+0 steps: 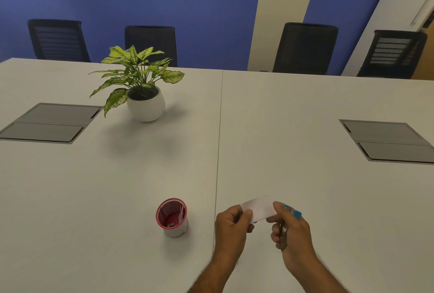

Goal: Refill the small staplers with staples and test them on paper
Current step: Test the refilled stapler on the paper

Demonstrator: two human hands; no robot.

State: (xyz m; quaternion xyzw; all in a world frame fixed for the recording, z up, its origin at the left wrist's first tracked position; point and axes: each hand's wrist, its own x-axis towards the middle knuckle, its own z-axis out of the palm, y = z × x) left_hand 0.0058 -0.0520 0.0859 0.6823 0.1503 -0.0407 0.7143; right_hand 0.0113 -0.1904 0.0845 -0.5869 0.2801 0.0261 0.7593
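Observation:
A small white slip of paper (259, 208) is held above the white table (305, 140), near its front edge. My left hand (231, 227) pinches the slip's left end between thumb and fingers. My right hand (291, 229) grips a small blue stapler (293, 211), whose blue tip sticks out past my fingers at the paper's right end. Most of the stapler is hidden inside my hand. A red-rimmed white cup (172, 217) stands to the left of my hands, with a few small staple strips and a paper scrap inside.
A potted plant (141, 86) in a round white pot stands at the back left. Two grey cable hatches (49, 123) (389, 142) are set into the table left and right. Black chairs (305, 48) line the far edge.

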